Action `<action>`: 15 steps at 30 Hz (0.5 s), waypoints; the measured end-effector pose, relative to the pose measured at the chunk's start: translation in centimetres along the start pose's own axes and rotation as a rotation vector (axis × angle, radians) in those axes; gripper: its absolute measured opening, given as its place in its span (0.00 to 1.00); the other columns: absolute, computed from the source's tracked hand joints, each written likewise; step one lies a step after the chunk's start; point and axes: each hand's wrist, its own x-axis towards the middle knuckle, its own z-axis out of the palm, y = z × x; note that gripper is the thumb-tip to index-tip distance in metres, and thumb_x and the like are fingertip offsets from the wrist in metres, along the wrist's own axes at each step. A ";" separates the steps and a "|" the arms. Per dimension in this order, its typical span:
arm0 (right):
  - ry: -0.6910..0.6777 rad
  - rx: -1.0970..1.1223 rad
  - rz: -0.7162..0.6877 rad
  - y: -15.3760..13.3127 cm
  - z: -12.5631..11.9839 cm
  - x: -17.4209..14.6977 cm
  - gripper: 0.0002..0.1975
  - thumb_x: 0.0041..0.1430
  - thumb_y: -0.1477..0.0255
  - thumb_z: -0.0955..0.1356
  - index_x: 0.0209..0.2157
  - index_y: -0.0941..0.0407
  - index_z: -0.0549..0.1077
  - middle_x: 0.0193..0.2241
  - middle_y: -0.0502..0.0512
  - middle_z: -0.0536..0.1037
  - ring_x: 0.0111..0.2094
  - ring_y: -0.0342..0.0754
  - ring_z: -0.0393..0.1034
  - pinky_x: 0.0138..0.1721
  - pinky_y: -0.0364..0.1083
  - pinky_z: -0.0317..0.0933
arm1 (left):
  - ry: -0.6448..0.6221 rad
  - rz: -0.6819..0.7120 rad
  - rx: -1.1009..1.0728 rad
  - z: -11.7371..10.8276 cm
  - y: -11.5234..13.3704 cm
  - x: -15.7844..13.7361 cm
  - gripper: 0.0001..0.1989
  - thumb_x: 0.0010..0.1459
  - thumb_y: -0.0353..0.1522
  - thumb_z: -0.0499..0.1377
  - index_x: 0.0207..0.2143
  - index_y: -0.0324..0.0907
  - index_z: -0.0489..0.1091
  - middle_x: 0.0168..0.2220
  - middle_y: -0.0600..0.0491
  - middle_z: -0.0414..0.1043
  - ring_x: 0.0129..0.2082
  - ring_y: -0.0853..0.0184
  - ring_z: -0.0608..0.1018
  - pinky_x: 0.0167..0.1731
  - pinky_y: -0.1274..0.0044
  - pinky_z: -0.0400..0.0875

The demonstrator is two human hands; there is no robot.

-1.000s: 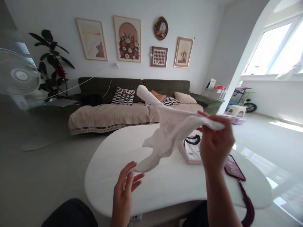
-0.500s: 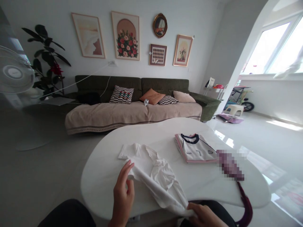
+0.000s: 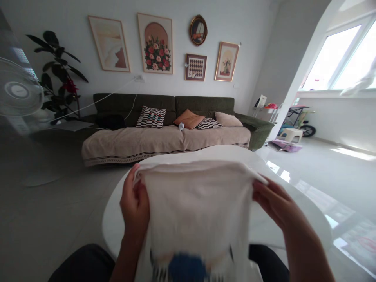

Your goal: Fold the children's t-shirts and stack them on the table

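Note:
A white T-shirt (image 3: 194, 207) hangs stretched between my two hands above the near side of the table, its upper edge roughly level. A blurred blue-and-black print shows low on the cloth. At the upper left corner, my left hand (image 3: 135, 203) pinches the fabric between thumb and fingers. My right hand (image 3: 273, 201) grips the upper right corner, its fingers partly behind the cloth. The shirt and my right hand cover much of the tabletop, and the folded jersey seen earlier does not show.
Beneath my hands stands a white rounded table (image 3: 117, 211). Beyond it is a green sofa (image 3: 205, 105) with a beige cover and several cushions. A fan (image 3: 19, 90) stands at left, a white stool (image 3: 292, 135) at far right. My knees (image 3: 84, 264) are close to the table.
The T-shirt has come up off the table and is now spread upright between both hands. My left hand, open before, has closed on a corner; my right hand has moved up and right.

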 end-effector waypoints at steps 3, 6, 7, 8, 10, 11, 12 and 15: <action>0.136 0.013 -0.031 -0.1 1.7 6.0 0.10 0.55 0.67 0.64 0.34 0.57 0.71 0.28 0.50 0.73 0.31 0.44 0.70 0.35 0.46 0.66 | 0.030 0.164 0.035 2.2 -1.6 4.5 0.22 0.55 0.29 0.51 0.54 0.39 0.57 0.55 0.45 0.59 0.55 0.63 0.63 0.53 0.72 0.58; 0.368 -0.040 -0.203 -1.2 2.4 7.5 0.11 0.55 0.69 0.62 0.39 0.56 0.69 0.40 0.55 0.74 0.42 0.47 0.68 0.45 0.50 0.62 | 0.081 0.297 -0.025 2.6 -1.2 6.9 0.24 0.56 0.29 0.52 0.55 0.40 0.55 0.57 0.45 0.55 0.56 0.64 0.60 0.53 0.73 0.58; 0.400 -0.050 -0.229 -1.1 2.5 6.9 0.11 0.56 0.69 0.62 0.41 0.56 0.68 0.43 0.56 0.73 0.45 0.48 0.66 0.46 0.51 0.61 | 0.085 0.308 -0.042 2.5 -1.1 7.0 0.23 0.56 0.30 0.52 0.55 0.41 0.56 0.57 0.46 0.56 0.56 0.64 0.61 0.53 0.73 0.58; 0.403 -0.063 -0.225 -0.5 2.6 6.0 0.12 0.56 0.70 0.62 0.42 0.56 0.68 0.46 0.58 0.71 0.47 0.49 0.65 0.48 0.51 0.60 | 0.076 0.305 -0.045 2.3 -1.2 6.6 0.21 0.56 0.31 0.52 0.53 0.42 0.58 0.56 0.46 0.57 0.56 0.65 0.62 0.53 0.73 0.59; 0.349 -0.110 -0.146 2.2 2.8 3.6 0.13 0.55 0.70 0.62 0.43 0.55 0.68 0.47 0.59 0.70 0.48 0.50 0.65 0.48 0.51 0.59 | 0.018 0.266 0.001 2.2 -2.5 4.9 0.15 0.56 0.32 0.51 0.47 0.42 0.64 0.54 0.47 0.61 0.54 0.64 0.64 0.52 0.72 0.60; 0.266 -0.137 -0.080 4.2 3.1 2.2 0.14 0.55 0.71 0.62 0.43 0.55 0.68 0.48 0.60 0.70 0.48 0.50 0.64 0.48 0.51 0.59 | -0.022 0.229 0.047 2.1 -3.6 3.7 0.13 0.56 0.32 0.51 0.43 0.41 0.67 0.52 0.47 0.63 0.53 0.64 0.65 0.51 0.72 0.61; 0.222 -0.179 -0.034 6.6 3.3 0.7 0.14 0.55 0.71 0.61 0.43 0.56 0.68 0.48 0.61 0.70 0.49 0.51 0.64 0.48 0.52 0.59 | -0.063 0.177 0.097 2.1 -5.2 2.2 0.11 0.56 0.32 0.50 0.39 0.41 0.69 0.50 0.47 0.65 0.52 0.64 0.67 0.50 0.72 0.62; -0.019 -0.381 0.093 14.1 4.0 -4.2 0.15 0.54 0.73 0.58 0.43 0.58 0.67 0.47 0.62 0.70 0.49 0.52 0.64 0.47 0.53 0.60 | -0.199 -0.008 0.208 1.6 -10.5 -3.0 0.11 0.55 0.33 0.49 0.34 0.40 0.69 0.45 0.46 0.70 0.46 0.63 0.72 0.45 0.72 0.67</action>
